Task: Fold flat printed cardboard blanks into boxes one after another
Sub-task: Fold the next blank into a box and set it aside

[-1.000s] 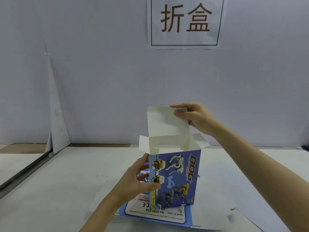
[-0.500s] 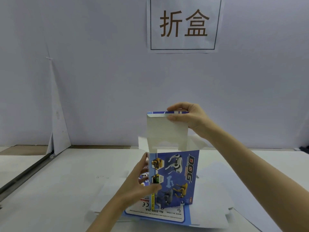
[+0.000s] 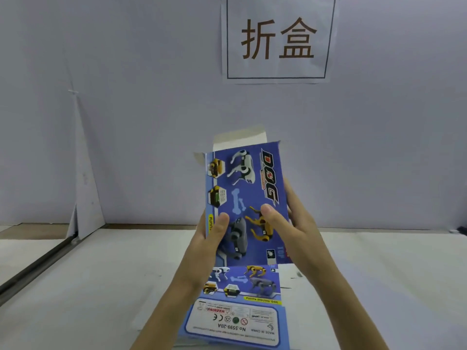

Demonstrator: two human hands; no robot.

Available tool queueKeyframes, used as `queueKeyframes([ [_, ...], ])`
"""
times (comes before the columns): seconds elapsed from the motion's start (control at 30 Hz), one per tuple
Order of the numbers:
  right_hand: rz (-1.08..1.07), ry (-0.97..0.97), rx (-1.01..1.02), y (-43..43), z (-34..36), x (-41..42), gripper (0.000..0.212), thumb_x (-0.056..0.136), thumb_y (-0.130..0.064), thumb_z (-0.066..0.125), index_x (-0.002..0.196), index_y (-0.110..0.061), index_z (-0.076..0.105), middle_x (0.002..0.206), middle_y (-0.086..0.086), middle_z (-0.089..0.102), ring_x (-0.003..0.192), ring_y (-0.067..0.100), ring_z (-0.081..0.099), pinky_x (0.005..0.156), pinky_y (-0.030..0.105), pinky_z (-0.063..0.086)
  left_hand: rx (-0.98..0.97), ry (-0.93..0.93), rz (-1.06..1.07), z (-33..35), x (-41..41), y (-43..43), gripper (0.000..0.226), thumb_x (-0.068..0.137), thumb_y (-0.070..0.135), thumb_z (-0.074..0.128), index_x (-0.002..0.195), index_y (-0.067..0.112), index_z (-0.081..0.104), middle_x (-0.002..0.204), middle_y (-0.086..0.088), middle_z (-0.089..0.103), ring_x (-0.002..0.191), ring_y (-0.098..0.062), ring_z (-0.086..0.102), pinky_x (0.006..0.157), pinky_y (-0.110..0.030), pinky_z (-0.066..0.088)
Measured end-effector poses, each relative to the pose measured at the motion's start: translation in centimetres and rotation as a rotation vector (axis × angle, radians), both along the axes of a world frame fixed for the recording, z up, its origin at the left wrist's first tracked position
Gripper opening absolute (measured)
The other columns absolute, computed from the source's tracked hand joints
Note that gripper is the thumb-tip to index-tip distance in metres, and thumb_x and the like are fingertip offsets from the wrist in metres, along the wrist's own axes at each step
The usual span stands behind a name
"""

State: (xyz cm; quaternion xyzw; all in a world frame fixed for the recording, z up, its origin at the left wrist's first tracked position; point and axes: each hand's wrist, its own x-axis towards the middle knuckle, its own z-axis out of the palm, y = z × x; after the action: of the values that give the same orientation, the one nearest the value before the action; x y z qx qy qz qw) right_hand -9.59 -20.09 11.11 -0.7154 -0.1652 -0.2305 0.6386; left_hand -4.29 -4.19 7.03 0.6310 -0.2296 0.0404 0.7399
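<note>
head view: saw a blue printed box [image 3: 246,198] held upright in the air, above the table [image 3: 101,286] and in front of the pale wall [image 3: 126,122]. carried pictures of toy dogs, a bone and the word "dog" on its front side. stood open at the top, with a white flap [image 3: 240,140] raised behind the front side and a smaller flap [image 3: 199,157] sticking out at the top left corner. could not tell how the bottom end was folded.

gripped the box at its left edge with the left hand [image 3: 207,246], thumb pressed flat on the front side, other fingers hidden behind. gripped it at the right edge with the right hand [image 3: 295,228], thumb laid on the yellow dog picture, fingers curled round the back and partly seen beside that edge.

found below the box, on the table and close to the person, a flat blank [image 3: 237,314] of the same blue print, with the label "no 5599-20a" and warning marks turned upside down. lay on white card; could not tell how many pieces.

noticed on the wall a white sign [image 3: 278,39] with two large brown characters in a thin frame. noticed also a tall white folded sheet [image 3: 83,185] leaning at the wall on the left, and a dark metal rail [image 3: 38,263] along the left side of the table.
</note>
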Motion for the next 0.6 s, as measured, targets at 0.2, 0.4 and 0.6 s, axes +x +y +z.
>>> queueKeyframes([
  [0.2, 0.01, 0.114, 0.083, -0.4, -0.8, -0.1, 0.069, 0.075, -0.041, 0.062, 0.138, -0.043, 0.036, 0.134, -0.005, 0.055, 0.114, 0.018, 0.062, 0.081, 0.038, 0.059, -0.049, -0.082, 0.112, 1.1, -0.5, 0.7, 0.025, 0.089, 0.031, 0.052, 0.081, 0.012, 0.066, 0.065, 0.0, 0.071, 0.059, -0.008, 0.067, 0.05, -0.015, 0.051],
  [0.4, 0.014, 0.036, 0.137, -1.0, -0.4, -0.4, 0.072, 0.076, -0.036, 0.068, 0.141, -0.038, 0.037, 0.124, -0.013, 0.062, 0.111, 0.015, 0.064, 0.076, 0.032, 0.06, -0.007, -0.079, 0.072, 1.2, -0.8, 0.4, 0.042, 0.079, 0.047, 0.053, 0.094, 0.009, 0.065, 0.081, -0.012, 0.07, 0.073, -0.02, 0.068, 0.063, -0.025, 0.055],
  [0.6, 0.07, 0.027, 0.193, -0.9, -0.6, -0.4, 0.074, 0.076, -0.027, 0.077, 0.139, -0.037, 0.037, 0.126, -0.015, 0.06, 0.114, 0.016, 0.063, 0.073, 0.03, 0.059, -0.003, -0.154, 0.052, 1.7, -0.8, 1.4, 0.033, 0.076, 0.047, 0.057, 0.093, 0.02, 0.064, 0.08, 0.005, 0.072, 0.076, -0.011, 0.069, 0.062, -0.02, 0.054],
])
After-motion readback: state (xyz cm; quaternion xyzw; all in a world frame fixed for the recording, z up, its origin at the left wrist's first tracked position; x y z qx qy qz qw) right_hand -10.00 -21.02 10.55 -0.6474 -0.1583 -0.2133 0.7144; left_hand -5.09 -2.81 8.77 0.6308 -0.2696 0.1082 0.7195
